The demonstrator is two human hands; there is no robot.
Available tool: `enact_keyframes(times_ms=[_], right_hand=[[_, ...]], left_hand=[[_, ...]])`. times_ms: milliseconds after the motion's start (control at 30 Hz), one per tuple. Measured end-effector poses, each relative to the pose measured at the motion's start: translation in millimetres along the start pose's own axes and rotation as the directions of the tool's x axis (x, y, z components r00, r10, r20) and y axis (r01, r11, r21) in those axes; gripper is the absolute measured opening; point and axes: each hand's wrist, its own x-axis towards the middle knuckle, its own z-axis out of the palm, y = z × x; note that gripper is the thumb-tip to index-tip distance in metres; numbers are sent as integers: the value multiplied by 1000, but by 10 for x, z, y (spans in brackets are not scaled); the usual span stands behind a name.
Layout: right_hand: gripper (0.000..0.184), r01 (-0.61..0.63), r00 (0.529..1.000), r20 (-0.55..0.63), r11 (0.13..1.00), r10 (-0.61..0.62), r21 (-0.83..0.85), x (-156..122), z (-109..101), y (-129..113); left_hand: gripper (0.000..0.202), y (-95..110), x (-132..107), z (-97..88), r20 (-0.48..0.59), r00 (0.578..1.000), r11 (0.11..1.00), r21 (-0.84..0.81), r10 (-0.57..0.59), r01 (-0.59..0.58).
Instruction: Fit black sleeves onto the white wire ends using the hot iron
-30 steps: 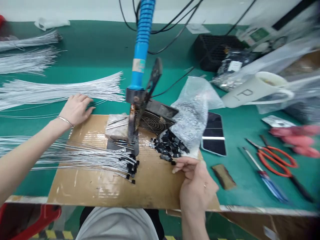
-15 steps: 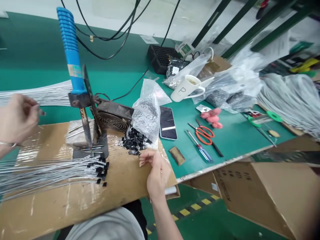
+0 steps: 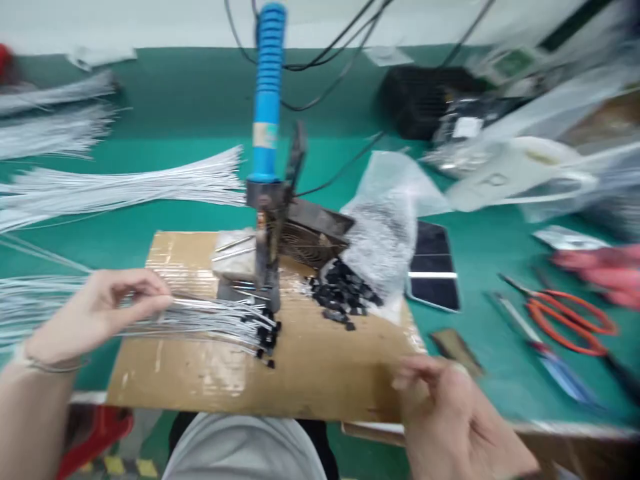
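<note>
My left hand (image 3: 117,303) pinches thin grey wires between thumb and fingertips, their tails trailing off to the left. Its fingertips are just left of a soldering iron with a blue handle (image 3: 270,93), which stands point down in a metal holder. Below the iron lies a bundle of grey wires (image 3: 210,327) with small black caps (image 3: 267,337) at the right ends. My right hand (image 3: 445,413), blurred, is curled with fingers together over the right edge of the cardboard (image 3: 330,380); whatever it may hold is hidden. Loose black caps (image 3: 343,293) spill from a clear plastic bag (image 3: 383,227).
Behind the iron sits a small fan (image 3: 315,233). More grey wires (image 3: 150,183) lie back left. A phone (image 3: 434,267), a brown pad (image 3: 457,350), orange-handled scissors (image 3: 570,320), a screwdriver (image 3: 550,360) and a white mug (image 3: 520,173) are on the right.
The view has swung left. My left hand has come in over the capped bundle, bringing wires toward the iron. My right hand has moved away from the loose caps, toward the cardboard's right edge.
</note>
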Motion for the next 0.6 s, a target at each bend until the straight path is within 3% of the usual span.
enact_keyframes(times_ms=[33,133,233,400,467,600], right_hand=[[40,-28,997,68,999,26,34,-57,47,-87],[30,-106,949,309,984,59,140,-233,198,-367],[22,-221,839,540,950,68,223,-358,361,-573],[3,-228,634,770,935,-70,273,-422,626,-692],[4,-243,615,785,930,-73,277,-436,695,-714],[18,-246,654,754,925,-63,290,-458,732,-735]], left_hand=[[14,50,-77,52,105,994,1000,-6,-7,7],[20,129,-175,223,153,988,998,-64,10,0],[21,168,-212,343,169,986,994,-112,17,2],[18,249,-240,430,214,975,989,-149,56,-24],[17,275,-233,453,214,974,988,-148,75,-43],[15,292,-219,495,193,972,981,-165,131,-100]])
